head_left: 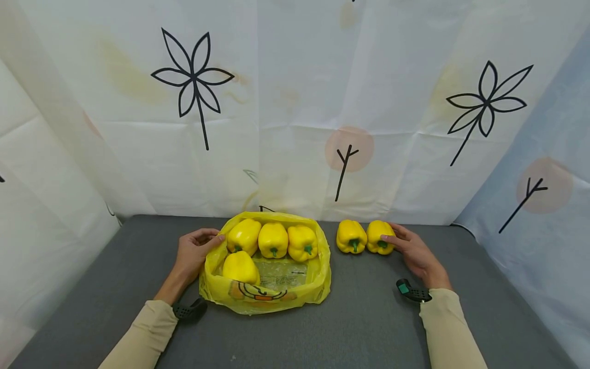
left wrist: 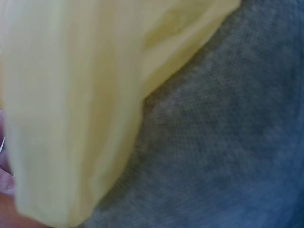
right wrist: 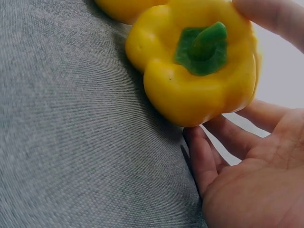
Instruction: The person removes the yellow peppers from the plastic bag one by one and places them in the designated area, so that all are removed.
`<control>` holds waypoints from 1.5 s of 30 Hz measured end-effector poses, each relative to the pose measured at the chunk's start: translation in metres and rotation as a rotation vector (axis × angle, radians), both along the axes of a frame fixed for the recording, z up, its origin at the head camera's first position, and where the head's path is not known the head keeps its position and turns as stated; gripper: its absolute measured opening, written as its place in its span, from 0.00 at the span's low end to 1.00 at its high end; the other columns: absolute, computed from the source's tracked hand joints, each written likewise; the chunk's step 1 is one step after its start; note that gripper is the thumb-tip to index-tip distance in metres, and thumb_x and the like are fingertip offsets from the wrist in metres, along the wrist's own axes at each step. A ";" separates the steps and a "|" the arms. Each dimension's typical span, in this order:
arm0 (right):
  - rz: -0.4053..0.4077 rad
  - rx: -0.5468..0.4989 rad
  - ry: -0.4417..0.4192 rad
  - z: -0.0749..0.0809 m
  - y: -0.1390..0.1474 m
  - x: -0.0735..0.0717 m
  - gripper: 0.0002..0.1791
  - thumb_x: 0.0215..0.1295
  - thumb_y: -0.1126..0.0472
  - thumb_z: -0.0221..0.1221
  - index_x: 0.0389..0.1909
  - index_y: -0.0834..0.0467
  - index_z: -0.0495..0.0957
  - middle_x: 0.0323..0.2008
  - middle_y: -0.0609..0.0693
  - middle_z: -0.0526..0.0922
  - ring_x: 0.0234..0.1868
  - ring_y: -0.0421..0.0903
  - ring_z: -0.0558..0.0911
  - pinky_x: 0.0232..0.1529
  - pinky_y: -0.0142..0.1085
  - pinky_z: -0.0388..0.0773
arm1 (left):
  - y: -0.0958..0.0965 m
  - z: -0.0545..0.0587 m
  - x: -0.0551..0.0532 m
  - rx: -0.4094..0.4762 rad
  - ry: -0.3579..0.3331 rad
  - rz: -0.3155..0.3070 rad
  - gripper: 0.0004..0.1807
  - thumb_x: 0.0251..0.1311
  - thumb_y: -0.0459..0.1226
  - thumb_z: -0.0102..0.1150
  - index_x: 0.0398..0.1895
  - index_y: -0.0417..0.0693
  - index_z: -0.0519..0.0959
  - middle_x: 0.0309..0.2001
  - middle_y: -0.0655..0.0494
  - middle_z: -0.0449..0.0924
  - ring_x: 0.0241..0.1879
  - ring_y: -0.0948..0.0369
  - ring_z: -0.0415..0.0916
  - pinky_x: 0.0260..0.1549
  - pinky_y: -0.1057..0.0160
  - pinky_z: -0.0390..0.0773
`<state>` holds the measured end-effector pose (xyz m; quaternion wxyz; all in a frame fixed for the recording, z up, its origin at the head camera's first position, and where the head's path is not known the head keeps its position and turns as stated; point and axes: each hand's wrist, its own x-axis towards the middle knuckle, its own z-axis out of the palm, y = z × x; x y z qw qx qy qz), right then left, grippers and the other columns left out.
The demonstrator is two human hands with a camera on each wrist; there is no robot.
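Observation:
A yellow plastic bag (head_left: pixel 267 302) stands with its mouth spread wide on the grey table. Several yellow bell peppers (head_left: pixel 273 240) lie inside it, three in a back row and another at the front left. My left hand (head_left: pixel 195 253) pinches the bag's left rim; in the left wrist view the bag's side (left wrist: pixel 71 114) hides most of that hand. To the right of the bag, my right hand (head_left: pixel 417 253) grips a yellow bell pepper (right wrist: pixel 199 90) on the table, thumb on one side and fingers on the other. Its green stem faces the right wrist camera.
Another yellow bell pepper (head_left: pixel 351 237) sits between the bag and the gripped one, right beside the latter. A white printed cloth (head_left: pixel 295 102) hangs behind the grey table (head_left: pixel 359 318) and at both sides. Dark bands are on both wrists.

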<state>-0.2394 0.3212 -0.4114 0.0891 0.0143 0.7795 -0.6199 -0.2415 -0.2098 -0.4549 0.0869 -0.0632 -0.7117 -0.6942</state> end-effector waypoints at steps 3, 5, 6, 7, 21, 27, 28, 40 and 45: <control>0.010 -0.020 -0.005 -0.001 0.000 0.000 0.47 0.75 0.54 0.59 0.81 0.62 0.40 0.80 0.64 0.41 0.78 0.64 0.47 0.75 0.61 0.43 | 0.000 0.000 0.000 -0.002 -0.003 0.003 0.15 0.65 0.37 0.69 0.47 0.33 0.83 0.33 0.60 0.85 0.33 0.63 0.83 0.33 0.66 0.86; 0.014 -0.034 -0.009 -0.001 0.000 0.000 0.47 0.76 0.54 0.59 0.82 0.61 0.40 0.80 0.63 0.40 0.77 0.64 0.47 0.75 0.62 0.42 | 0.000 0.000 0.000 -0.003 -0.005 0.000 0.15 0.66 0.37 0.68 0.47 0.32 0.82 0.33 0.60 0.85 0.33 0.64 0.83 0.34 0.66 0.86; 0.018 -0.039 -0.011 -0.001 -0.001 0.000 0.46 0.76 0.54 0.58 0.82 0.61 0.40 0.80 0.63 0.40 0.77 0.64 0.47 0.75 0.62 0.41 | 0.000 0.000 -0.001 -0.001 -0.004 0.000 0.16 0.66 0.37 0.68 0.47 0.31 0.82 0.33 0.60 0.85 0.33 0.64 0.83 0.34 0.66 0.85; 0.021 -0.042 -0.011 -0.001 -0.001 0.000 0.46 0.76 0.55 0.58 0.82 0.61 0.39 0.80 0.63 0.39 0.77 0.64 0.47 0.75 0.62 0.41 | 0.000 0.000 -0.001 0.002 -0.004 -0.001 0.16 0.66 0.36 0.68 0.47 0.30 0.82 0.33 0.60 0.85 0.33 0.64 0.83 0.34 0.66 0.85; 0.030 -0.071 0.002 0.000 -0.003 0.001 0.45 0.78 0.56 0.55 0.82 0.62 0.37 0.80 0.63 0.37 0.78 0.65 0.46 0.76 0.61 0.41 | 0.001 0.001 0.000 -0.001 -0.010 0.006 0.16 0.65 0.37 0.69 0.47 0.31 0.82 0.33 0.60 0.85 0.33 0.63 0.83 0.33 0.66 0.86; 0.003 -0.069 0.016 0.001 -0.003 0.001 0.46 0.78 0.54 0.56 0.81 0.62 0.37 0.80 0.63 0.36 0.79 0.62 0.43 0.75 0.60 0.43 | 0.000 -0.001 -0.002 0.004 -0.007 0.001 0.14 0.65 0.36 0.69 0.46 0.33 0.83 0.33 0.60 0.85 0.33 0.64 0.83 0.33 0.66 0.85; -0.005 -0.071 0.018 0.002 -0.003 0.000 0.46 0.78 0.54 0.56 0.81 0.62 0.37 0.80 0.64 0.36 0.79 0.62 0.43 0.75 0.60 0.43 | 0.000 -0.001 -0.002 0.005 -0.006 0.000 0.14 0.65 0.36 0.69 0.46 0.33 0.83 0.33 0.60 0.85 0.33 0.64 0.83 0.33 0.66 0.85; -0.048 0.005 0.072 0.015 -0.002 0.002 0.46 0.77 0.51 0.56 0.82 0.60 0.39 0.78 0.68 0.46 0.78 0.64 0.49 0.73 0.62 0.47 | -0.001 -0.002 -0.001 0.008 0.012 -0.011 0.12 0.66 0.35 0.68 0.46 0.34 0.83 0.33 0.61 0.85 0.33 0.64 0.83 0.33 0.66 0.85; -0.069 0.050 0.119 0.025 -0.003 0.005 0.44 0.78 0.52 0.56 0.81 0.62 0.43 0.78 0.68 0.49 0.77 0.65 0.52 0.73 0.60 0.51 | -0.002 -0.003 -0.003 0.005 0.005 -0.006 0.13 0.66 0.35 0.68 0.47 0.33 0.83 0.33 0.60 0.85 0.33 0.64 0.83 0.33 0.66 0.85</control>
